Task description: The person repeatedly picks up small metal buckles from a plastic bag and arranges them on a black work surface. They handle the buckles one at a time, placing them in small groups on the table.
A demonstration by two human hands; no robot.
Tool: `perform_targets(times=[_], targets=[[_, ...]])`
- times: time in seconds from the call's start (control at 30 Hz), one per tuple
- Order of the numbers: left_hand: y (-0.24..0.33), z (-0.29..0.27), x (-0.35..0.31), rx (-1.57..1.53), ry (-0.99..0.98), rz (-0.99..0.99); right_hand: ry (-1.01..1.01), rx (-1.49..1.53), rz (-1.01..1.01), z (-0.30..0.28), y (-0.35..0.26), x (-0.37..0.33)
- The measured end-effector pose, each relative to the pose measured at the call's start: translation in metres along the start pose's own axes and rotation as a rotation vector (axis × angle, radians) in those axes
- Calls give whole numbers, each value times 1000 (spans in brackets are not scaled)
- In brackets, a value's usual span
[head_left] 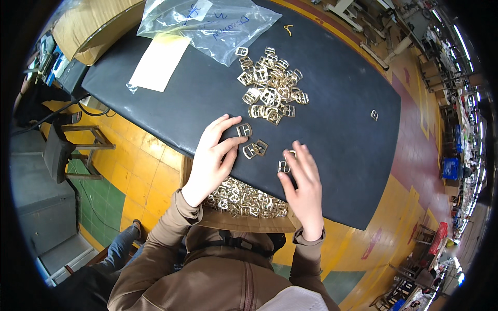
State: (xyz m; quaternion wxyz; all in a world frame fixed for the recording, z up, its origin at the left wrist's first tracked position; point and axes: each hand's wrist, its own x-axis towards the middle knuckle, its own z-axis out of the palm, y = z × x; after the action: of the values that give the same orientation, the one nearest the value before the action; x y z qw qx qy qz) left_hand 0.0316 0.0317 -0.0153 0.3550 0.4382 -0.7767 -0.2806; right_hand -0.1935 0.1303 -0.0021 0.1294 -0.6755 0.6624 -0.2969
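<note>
**Both hands at work among loose metal buckles**

Our left hand [213, 153] is loosely spread, its fingertips at the edge of a metal buckle [244, 130] on the dark tabletop [342, 155]. Our right hand [303, 181] is slightly blurred, its fingers stretched forward and its thumb apart, close to a square buckle [284, 166]; another buckle lies partly under its fingers, and we cannot tell whether it grips either one.

Between our hands, nearer the left, we see a pair of buckles [250, 151] touching each other. Beyond both hands lies a heap of buckles [272, 83], and well off to the right of our right hand, a lone buckle [374, 115]. Below and between our wrists, an open box [249, 223] at the table's near edge holds many more shiny buckles.

Ahead of our left hand are a pale card [160, 62] and a clear plastic bag [218, 26], the bag partly overlapping the card.
</note>
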Motion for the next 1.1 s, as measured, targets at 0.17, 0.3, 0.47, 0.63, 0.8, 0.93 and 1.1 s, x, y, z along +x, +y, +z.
perform_targets(times=[0.17,0.3,0.47,0.63,0.8,0.93,1.1], targets=[[0,-2,1,4,-84,49,-304,127,-201,-1,-24,-26],[-1,-1,0,-16,-29,25,-436,421,-237,-13,-37,-30],[-5,1,4,-55,62,-63,-94,170,-140,12,-34,13],[-5,4,16,15,6,-15,-183,32,-300,29,-28,22],[-4,11,37,248,-138,218,-362,126,-347,11,-27,-15],[-4,6,33,167,-189,204,-423,269,-299,-6,-29,-33],[-10,-3,27,-87,-252,210,-144,238,-203,-7,-30,-11]])
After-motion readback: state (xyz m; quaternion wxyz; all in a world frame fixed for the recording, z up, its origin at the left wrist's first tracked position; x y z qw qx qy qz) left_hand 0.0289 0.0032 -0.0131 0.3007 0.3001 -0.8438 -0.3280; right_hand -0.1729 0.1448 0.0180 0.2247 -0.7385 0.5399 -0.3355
